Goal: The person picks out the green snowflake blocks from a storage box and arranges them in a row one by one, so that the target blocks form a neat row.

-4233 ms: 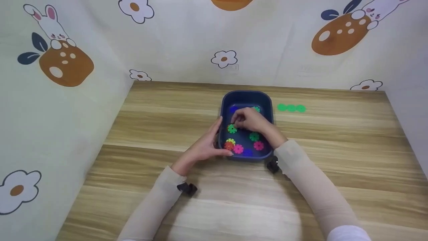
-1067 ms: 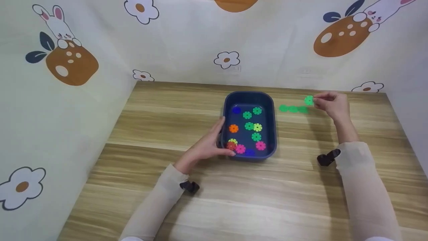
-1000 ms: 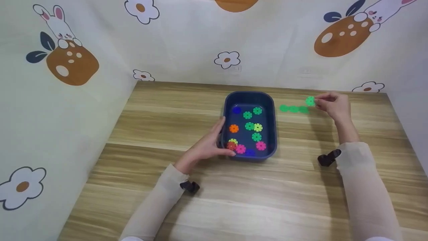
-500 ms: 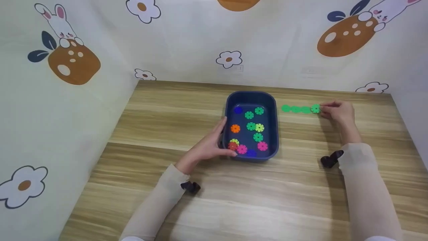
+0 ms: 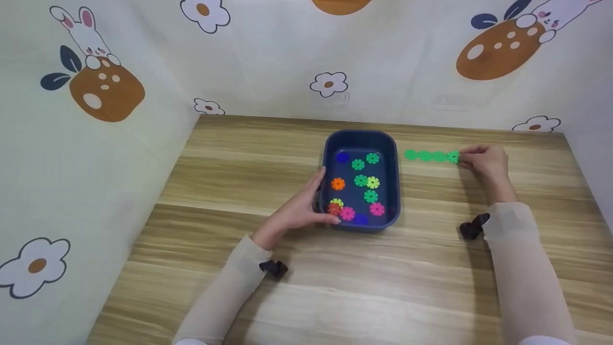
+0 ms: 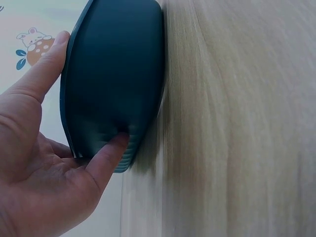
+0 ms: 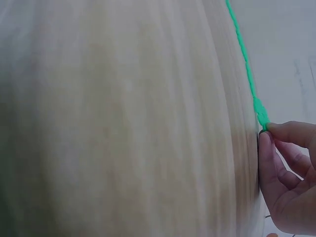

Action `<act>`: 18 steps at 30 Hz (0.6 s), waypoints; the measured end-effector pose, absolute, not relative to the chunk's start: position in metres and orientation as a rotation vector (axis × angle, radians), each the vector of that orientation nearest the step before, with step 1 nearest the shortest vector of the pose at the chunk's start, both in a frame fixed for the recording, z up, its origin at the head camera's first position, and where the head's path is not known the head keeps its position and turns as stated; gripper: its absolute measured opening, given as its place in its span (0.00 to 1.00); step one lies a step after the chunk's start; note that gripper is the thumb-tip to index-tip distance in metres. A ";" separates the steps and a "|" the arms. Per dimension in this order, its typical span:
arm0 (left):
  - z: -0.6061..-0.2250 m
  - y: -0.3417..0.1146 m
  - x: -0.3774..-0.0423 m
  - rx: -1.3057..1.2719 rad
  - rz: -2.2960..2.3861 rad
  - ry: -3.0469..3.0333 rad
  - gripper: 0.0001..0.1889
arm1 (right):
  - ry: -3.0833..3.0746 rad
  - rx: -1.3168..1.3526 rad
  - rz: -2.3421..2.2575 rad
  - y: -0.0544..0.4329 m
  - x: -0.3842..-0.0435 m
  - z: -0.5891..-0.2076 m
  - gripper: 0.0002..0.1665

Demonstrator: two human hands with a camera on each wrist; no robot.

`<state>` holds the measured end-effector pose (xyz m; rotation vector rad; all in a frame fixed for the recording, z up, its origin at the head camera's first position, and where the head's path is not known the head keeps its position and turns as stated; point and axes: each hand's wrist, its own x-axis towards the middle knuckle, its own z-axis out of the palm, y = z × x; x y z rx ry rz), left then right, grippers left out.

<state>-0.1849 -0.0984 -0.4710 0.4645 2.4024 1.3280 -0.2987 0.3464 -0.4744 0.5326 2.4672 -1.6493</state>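
Note:
At the left front corner of a dark blue plastic box (image 5: 362, 227), the left hand (image 5: 298, 209) holds the wall. Its thumb lies at the front rim, and a fingertip presses the outer side in the left wrist view. The right hand (image 5: 489, 164) pinches a green notched disc (image 5: 453, 156) between thumb and fingers. This disc meets the right end of a row of green discs (image 5: 425, 155) right of the box; whether their notches interlock cannot be told. In the right wrist view, the green row (image 7: 246, 59) appears edge-on as a thin strip.
Several loose notched discs lie inside the box, among them an orange disc (image 5: 338, 184), a pink disc (image 5: 377, 209) and a yellow disc (image 5: 372, 182). A wood-grain table (image 5: 239, 158) bears everything. A printed backdrop (image 5: 268, 57) rises behind and at the sides.
The right hand has left the box with a green disc, moved right, then lowered it to the right end of the green row. The left hand has stayed on the box.

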 end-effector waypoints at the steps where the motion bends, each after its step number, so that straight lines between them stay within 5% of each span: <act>1: -0.471 -0.098 -0.185 0.463 1.327 2.404 0.66 | 2.478 0.534 -1.630 0.346 -0.299 -0.474 0.03; 18: -0.472 -0.099 -0.186 0.494 1.313 2.420 0.67 | 2.725 0.490 -1.299 0.347 -0.299 -0.474 0.04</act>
